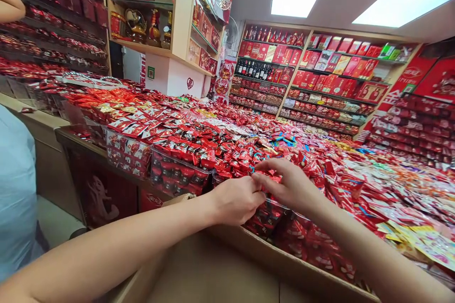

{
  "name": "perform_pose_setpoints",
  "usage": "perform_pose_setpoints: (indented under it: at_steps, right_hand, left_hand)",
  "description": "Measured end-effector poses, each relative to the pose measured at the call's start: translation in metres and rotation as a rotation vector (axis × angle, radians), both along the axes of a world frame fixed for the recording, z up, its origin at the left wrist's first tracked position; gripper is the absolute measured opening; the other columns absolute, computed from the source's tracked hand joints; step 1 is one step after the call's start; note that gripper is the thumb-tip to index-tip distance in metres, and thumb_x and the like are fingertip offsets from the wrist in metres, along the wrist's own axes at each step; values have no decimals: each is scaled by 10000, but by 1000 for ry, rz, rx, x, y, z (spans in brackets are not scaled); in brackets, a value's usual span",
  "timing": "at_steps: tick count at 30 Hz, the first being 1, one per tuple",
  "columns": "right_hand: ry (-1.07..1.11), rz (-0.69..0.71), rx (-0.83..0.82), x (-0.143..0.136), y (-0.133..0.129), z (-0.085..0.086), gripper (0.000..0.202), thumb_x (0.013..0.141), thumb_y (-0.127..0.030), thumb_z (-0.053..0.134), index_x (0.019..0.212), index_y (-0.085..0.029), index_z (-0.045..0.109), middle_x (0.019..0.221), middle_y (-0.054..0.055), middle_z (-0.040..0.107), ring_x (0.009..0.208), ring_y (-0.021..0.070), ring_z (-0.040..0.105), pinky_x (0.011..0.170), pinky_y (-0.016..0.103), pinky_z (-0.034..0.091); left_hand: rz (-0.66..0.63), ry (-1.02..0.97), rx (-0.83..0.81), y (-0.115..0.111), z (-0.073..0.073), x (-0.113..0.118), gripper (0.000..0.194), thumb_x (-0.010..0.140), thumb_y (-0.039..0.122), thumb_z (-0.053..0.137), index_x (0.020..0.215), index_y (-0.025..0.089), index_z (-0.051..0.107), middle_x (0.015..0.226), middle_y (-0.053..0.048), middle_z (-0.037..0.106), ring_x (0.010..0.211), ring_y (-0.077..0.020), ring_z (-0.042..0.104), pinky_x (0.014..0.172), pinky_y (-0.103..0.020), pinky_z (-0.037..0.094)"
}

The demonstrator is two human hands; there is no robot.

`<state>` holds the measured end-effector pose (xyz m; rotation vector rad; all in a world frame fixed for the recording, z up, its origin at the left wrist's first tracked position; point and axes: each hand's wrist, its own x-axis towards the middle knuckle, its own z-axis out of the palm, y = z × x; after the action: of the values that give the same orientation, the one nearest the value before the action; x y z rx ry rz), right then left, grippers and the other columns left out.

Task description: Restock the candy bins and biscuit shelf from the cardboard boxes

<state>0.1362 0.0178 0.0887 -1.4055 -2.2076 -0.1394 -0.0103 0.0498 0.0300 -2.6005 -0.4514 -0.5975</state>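
- L hand (234,200): fingers curled in tight, knuckles out, over far rim of cardboard box (263,254). Can't tell if it has hold of anything; palm side hidden.
- R hand (293,182): half-curled, gap betw index & thumb, over the stock just beyond box. Fingertips meet L hand; can't tell if anything's pinched there.
- Red packets (243,164): heaped just beyond box, right behind both hands.
- Clear bin (265,221) w/ dark packets: just past box's far wall, partly under hands.
- Box itself: open top, brown inside showing, below both forearms.
- Black-and-red packets (181,175): in another clear bin, L of box & a bit beyond.
- Yellow packets (423,241): R of box, on near edge of display.
- Other person's light-blue garment (16,189): well L of box.
- Wooden cabinet (184,19): beyond box, to L, above stock.
- Wall shelves w/ bottles (254,70) & red gift boxes (327,83): well beyond box, back wall.
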Motion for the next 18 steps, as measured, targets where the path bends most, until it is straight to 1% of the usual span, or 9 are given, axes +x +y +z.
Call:
perform_pose_setpoints:
  at_steps: [2, 3, 6, 8, 10, 13, 15, 16, 18]
  right_hand:
    - [23, 100, -64, -19, 0, 1, 219, 768, -325, 521, 887, -172, 626, 899, 59, 664, 855, 194, 578, 764, 307, 437]
    - [17, 121, -95, -26, 2, 1, 223, 766, -321, 525, 888, -165, 627, 897, 63, 667, 845, 193, 584, 757, 306, 440]
    - [30, 124, -144, -35, 10, -3, 206, 774, -295, 511, 891, -167, 623, 870, 50, 680, 788, 173, 604, 706, 279, 457]
    - [34, 109, -142, -34, 13, -7, 184, 783, -263, 486, 870, -171, 620, 830, 37, 683, 739, 155, 607, 661, 257, 461]
    - [13, 107, -134, -30, 14, -11, 171, 781, -236, 475, 841, -173, 623, 799, 31, 682, 711, 147, 604, 638, 244, 458]
    - [-53, 102, -111, -27, 12, -16, 161, 737, -198, 519, 850, -167, 631, 826, 46, 675, 759, 167, 596, 687, 258, 448]
    - [-103, 72, -74, -27, 12, -18, 190, 720, -163, 531, 880, -141, 631, 871, 88, 661, 823, 205, 578, 740, 296, 431]
    - [-126, 53, -54, -27, 13, -19, 197, 728, -147, 518, 889, -128, 631, 881, 107, 653, 846, 222, 566, 759, 315, 420]
    - [-171, 28, -25, -28, 17, -20, 206, 754, -120, 472, 879, -124, 637, 860, 117, 650, 850, 230, 555, 772, 327, 406]
  left_hand:
    - [-20, 47, 90, 1, -4, 0, 206, 735, 104, 446, 910, 114, 553, 843, -118, 591, 760, -228, 545, 616, -320, 441]
    - [-43, 68, 132, 0, -6, -1, 228, 730, 87, 447, 930, 110, 554, 850, -124, 597, 763, -235, 547, 624, -333, 440]
    - [-172, 93, 200, -7, -9, -12, 177, 786, 108, 431, 897, 145, 564, 895, -101, 584, 775, -212, 534, 648, -329, 436]
    - [-216, 74, 179, -13, -9, -26, 153, 818, 138, 413, 820, 160, 565, 850, -70, 562, 731, -175, 508, 627, -292, 429]
    - [-154, -9, 114, -16, -6, -42, 162, 826, 150, 403, 803, 164, 562, 810, -55, 536, 712, -156, 480, 617, -262, 426]
    - [62, -207, -3, -10, 2, -60, 200, 826, 170, 413, 972, 158, 548, 933, -75, 519, 858, -172, 468, 734, -267, 434]
    - [186, -257, -83, 0, 10, -66, 221, 822, 198, 448, 1018, 152, 542, 986, -82, 514, 921, -185, 456, 797, -293, 419]
    - [214, -249, -123, 5, 14, -67, 207, 821, 207, 462, 996, 151, 557, 969, -76, 527, 917, -186, 461, 808, -301, 412]
    - [214, -218, -196, 15, 21, -66, 168, 823, 212, 472, 915, 149, 597, 892, -60, 562, 870, -178, 480, 800, -300, 406]
